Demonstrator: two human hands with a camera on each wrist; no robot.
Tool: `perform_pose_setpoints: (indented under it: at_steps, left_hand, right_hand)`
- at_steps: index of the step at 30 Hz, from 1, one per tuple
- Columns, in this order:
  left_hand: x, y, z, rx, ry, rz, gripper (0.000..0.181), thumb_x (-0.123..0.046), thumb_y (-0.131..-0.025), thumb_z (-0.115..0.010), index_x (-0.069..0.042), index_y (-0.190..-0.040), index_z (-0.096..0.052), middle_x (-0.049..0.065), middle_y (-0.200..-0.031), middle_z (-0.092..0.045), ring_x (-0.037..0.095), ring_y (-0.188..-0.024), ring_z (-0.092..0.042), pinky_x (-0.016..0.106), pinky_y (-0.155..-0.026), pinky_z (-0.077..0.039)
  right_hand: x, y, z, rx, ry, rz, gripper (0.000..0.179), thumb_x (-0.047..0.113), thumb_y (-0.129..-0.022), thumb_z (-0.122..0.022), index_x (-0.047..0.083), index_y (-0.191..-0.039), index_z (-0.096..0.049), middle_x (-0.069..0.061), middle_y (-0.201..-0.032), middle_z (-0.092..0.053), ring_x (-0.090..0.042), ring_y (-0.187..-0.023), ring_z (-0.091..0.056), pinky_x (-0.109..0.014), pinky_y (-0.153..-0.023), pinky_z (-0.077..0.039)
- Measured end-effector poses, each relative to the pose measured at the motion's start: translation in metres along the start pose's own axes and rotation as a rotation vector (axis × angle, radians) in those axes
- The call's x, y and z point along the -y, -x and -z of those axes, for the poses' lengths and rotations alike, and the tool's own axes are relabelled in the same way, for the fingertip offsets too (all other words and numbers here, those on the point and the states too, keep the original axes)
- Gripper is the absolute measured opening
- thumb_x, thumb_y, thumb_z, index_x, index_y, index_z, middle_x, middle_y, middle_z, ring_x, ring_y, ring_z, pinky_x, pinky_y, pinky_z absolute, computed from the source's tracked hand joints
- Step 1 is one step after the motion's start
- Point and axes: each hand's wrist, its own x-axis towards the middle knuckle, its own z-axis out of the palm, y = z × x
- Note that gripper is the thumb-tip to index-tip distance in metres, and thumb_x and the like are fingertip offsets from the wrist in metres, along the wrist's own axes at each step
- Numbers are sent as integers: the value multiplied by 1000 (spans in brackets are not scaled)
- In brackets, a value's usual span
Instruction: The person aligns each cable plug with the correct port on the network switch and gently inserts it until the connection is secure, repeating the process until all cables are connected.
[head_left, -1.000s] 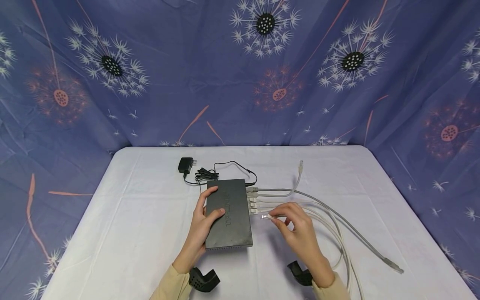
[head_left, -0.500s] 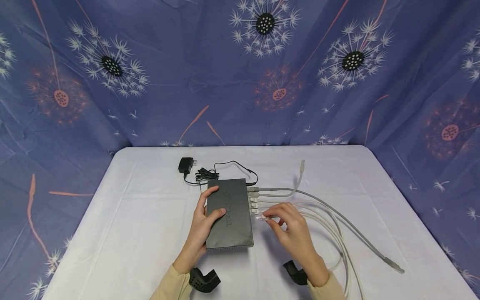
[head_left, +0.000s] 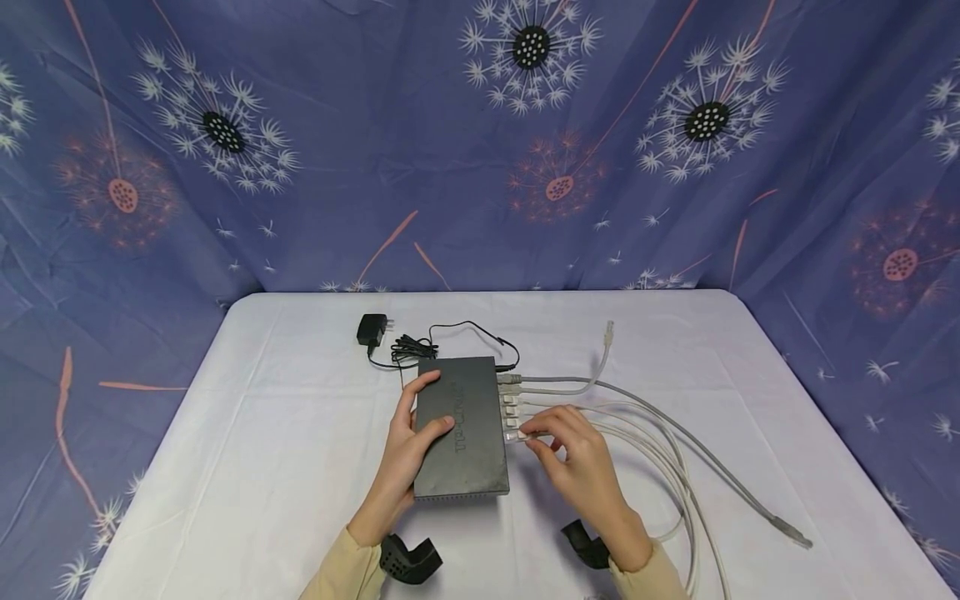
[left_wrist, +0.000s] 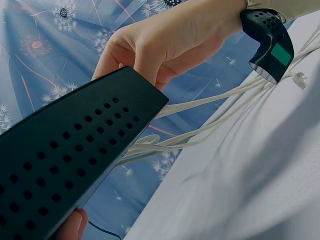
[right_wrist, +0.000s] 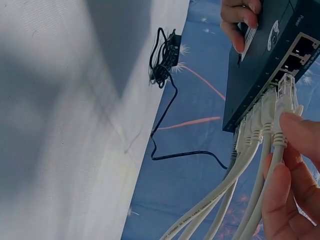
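Observation:
A black network switch [head_left: 461, 433] is held up above the table by my left hand [head_left: 405, 454], thumb on its top face and fingers round the left side. Several cables with pale plugs are seated along its right edge. My right hand [head_left: 581, 467] pinches the white plug of a network cable [right_wrist: 282, 105] between thumb and fingers. That plug's clear tip [right_wrist: 286, 86] is at a port's mouth, beside the seated plugs; how far in it sits I cannot tell. Two bare ports [right_wrist: 303, 46] show past it in the right wrist view.
A black power adapter [head_left: 371, 330] with a coiled cord [head_left: 414, 348] lies behind the switch on the white-covered table [head_left: 285, 467]. Loose cable ends lie at right, one grey plug [head_left: 791, 529] and one clear plug [head_left: 609, 332]. A patterned curtain [head_left: 480, 167] hangs behind.
My right hand has moved left, bringing the pinched plug from a gap beside the switch up to its port edge. The switch has shifted very slightly right in my left hand.

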Motion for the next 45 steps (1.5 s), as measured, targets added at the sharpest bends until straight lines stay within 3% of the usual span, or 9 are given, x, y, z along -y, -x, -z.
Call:
perform_pose_setpoints:
  at_steps: [15, 29, 45]
  left_hand:
    - [0, 0, -1, -17, -59, -31, 59, -8, -88, -62, -27, -140, -44, 5, -145, -30, 31, -110, -42, 40, -71, -47]
    - [0, 1, -1, -14, -81, -40, 60, -7, -87, -61, -29, -140, -44, 8, -138, -39, 28, -104, -49, 41, -73, -48]
    - [-1, 1, -2, -21, -116, -52, 58, -9, -88, -62, -27, -140, -44, 5, -145, -33, 31, -110, -43, 41, -75, -45]
  right_hand:
    - [0, 0, -1, -3, 25, 23, 29, -11, -67, -78, 9, -87, -71, 2, -88, -63, -15, -81, -56, -14, -61, -42]
    - [4, 0, -4, 3, 55, 46, 24, -8, -69, -78, 9, -85, -71, 1, -87, -63, -15, -78, -57, -15, -60, -42]
    - [4, 0, -8, -32, 5, 55, 25, -11, -69, -77, 7, -85, -71, 0, -84, -63, -15, -75, -56, -14, -60, -42]
